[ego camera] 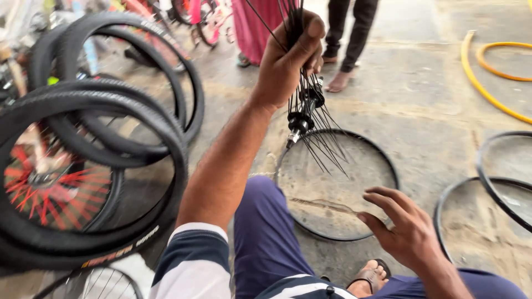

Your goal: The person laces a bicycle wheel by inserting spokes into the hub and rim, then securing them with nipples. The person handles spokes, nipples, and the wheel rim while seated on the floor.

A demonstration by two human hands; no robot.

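Black steel spokes (293, 33), bunched tight in my left hand (288, 61), dangle their hub (301, 120) above the bare black rim (388, 160) on the floor (my right hand (402, 224) hovers open, empty), so I'd keep them untangled.

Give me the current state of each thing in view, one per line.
left hand: raised, shut on spoke bundle
spoke bundle: hanging, hub attached
hub: dangling above the rim
right hand: open, over the rim's edge
rim: flat on floor, bare
tyres: stacked, leaning
hose: loose on floor
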